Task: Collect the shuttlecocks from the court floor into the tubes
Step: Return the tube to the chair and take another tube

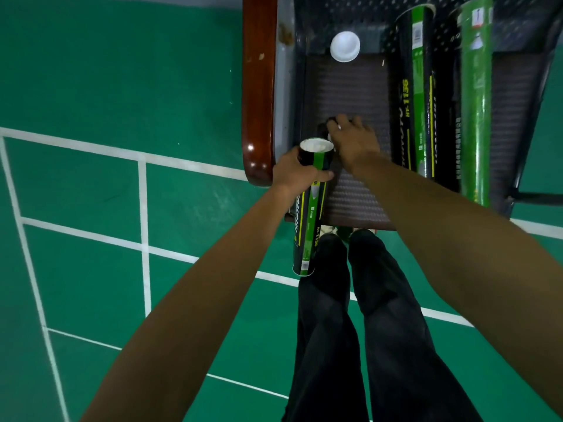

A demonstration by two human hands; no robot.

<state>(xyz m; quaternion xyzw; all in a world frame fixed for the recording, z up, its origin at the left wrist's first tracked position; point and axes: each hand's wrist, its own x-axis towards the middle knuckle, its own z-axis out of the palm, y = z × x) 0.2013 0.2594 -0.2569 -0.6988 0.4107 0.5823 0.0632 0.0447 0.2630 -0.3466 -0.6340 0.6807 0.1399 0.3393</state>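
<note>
Looking down from head height, we are viewing a chair (353, 86) on the green court floor (91, 86). The left hand (297, 172) is gripping a black-and-green tube (307, 226) near its top, fingers curled round it, and is holding it nearly upright just in front of the seat's near edge. Its mouth is standing open, and white shuttlecock feathers (316, 145) are showing inside, close to the rim. The right hand (355, 141) is resting palm-down on the seat just beyond the tube's mouth, with its fingers curled over something small and dark; we cannot tell whether it is gripping it. Two further tubes (409, 95) (475, 111) are lying side by side along the right of the seat, their contents hidden. A white cap (345, 46) is lying alone at the seat's far end.
</note>
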